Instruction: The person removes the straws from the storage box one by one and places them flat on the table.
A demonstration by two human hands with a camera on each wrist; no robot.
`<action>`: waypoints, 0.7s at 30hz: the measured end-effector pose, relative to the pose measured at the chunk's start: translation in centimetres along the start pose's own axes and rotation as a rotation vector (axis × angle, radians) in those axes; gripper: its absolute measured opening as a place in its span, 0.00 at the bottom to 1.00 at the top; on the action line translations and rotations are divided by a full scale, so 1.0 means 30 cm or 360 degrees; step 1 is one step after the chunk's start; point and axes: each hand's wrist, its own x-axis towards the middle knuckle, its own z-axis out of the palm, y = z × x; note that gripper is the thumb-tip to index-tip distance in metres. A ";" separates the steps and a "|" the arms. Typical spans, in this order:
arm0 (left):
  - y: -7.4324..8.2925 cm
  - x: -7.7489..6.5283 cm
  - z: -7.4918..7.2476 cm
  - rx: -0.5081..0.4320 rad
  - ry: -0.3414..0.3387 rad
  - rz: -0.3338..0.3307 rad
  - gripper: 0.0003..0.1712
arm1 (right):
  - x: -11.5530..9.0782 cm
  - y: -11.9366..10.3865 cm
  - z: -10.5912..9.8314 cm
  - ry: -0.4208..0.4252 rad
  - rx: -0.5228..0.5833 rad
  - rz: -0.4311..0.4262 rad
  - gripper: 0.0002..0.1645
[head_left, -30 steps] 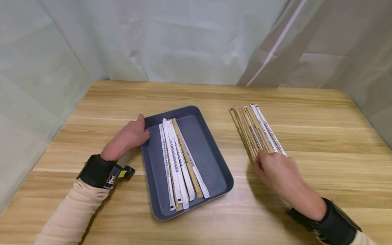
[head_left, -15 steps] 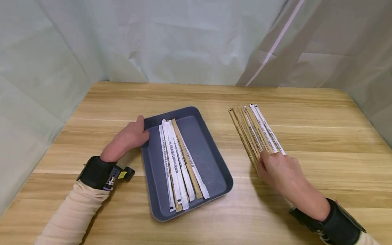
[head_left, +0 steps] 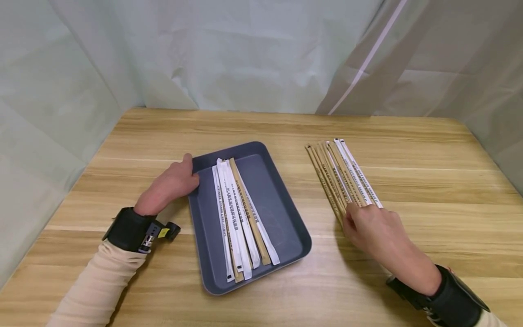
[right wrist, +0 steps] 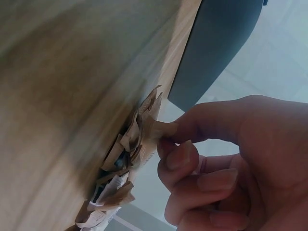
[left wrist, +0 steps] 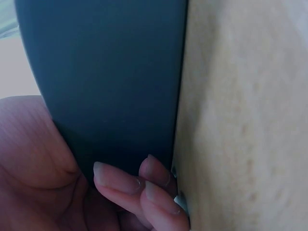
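At the left, my left hand point(head_left: 173, 179) grips the far left corner of a dark grey tray point(head_left: 286, 204). Its fingers point(left wrist: 118, 183) curl against the outside of the tray wall in the left wrist view. Several paper-wrapped straws point(head_left: 234, 213), white and brown with printed text, lie lengthwise in the tray. To the right of it, a row of brown and white paper-wrapped straws point(head_left: 335, 175) rests on the table. My right hand point(head_left: 377, 236) is over their near ends. In the right wrist view, thumb and index finger pinch the brown paper end point(right wrist: 161, 129) of one straw.
The wooden table point(head_left: 441, 190) extends around the tray and the row of straws. Pale sheeting point(head_left: 253, 54) hangs behind the table and along both sides. Black bands with cameras point(head_left: 130, 229) sit on both wrists.
My right hand has shifted slightly right and toward me along the near ends of the straws, and the brown ones have moved a little. The left hand and tray stay in place.
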 end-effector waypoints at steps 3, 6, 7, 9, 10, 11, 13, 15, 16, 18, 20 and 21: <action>0.003 -0.001 -0.002 0.0007 -0.0003 0.0001 0.31 | 0.000 0.000 -0.002 -0.0024 0.0007 -0.0008 0.17; 0.003 -0.002 -0.004 0.0008 -0.0002 0.0000 0.32 | 0.003 -0.008 -0.006 -0.0038 0.0019 -0.0020 0.18; 0.003 -0.002 -0.004 0.0006 -0.0001 0.0000 0.32 | 0.004 -0.014 -0.007 -0.0030 0.0019 -0.0029 0.19; 0.000 -0.001 -0.004 0.0003 0.0000 -0.0002 0.32 | 0.010 -0.034 -0.012 -0.0001 0.0015 -0.0058 0.20; -0.001 -0.001 -0.004 0.0000 0.0003 -0.0005 0.32 | 0.014 -0.047 -0.015 0.0023 0.0019 -0.0074 0.20; -0.002 0.000 -0.004 -0.0003 0.0005 -0.0006 0.32 | 0.018 -0.063 -0.017 0.0054 0.0018 -0.0102 0.20; -0.003 0.000 -0.004 -0.0003 0.0005 -0.0011 0.32 | 0.026 -0.097 -0.020 0.0128 0.0046 -0.0186 0.18; -0.004 0.000 -0.004 -0.0002 0.0002 -0.0013 0.32 | 0.034 -0.137 -0.019 0.0199 0.0071 -0.0286 0.18; -0.003 0.000 -0.004 -0.0002 0.0000 -0.0014 0.32 | 0.038 -0.159 -0.017 0.0229 0.0084 -0.0334 0.18; -0.003 0.000 -0.004 0.0003 -0.0006 -0.0010 0.32 | 0.045 -0.203 -0.010 0.0273 0.0097 -0.0424 0.18; -0.003 0.000 -0.004 0.0004 -0.0004 -0.0002 0.32 | 0.051 -0.248 0.002 0.0278 0.0098 -0.0484 0.19; -0.002 0.000 -0.004 0.0007 0.0000 0.0004 0.32 | 0.054 -0.270 0.009 0.0261 0.0094 -0.0509 0.20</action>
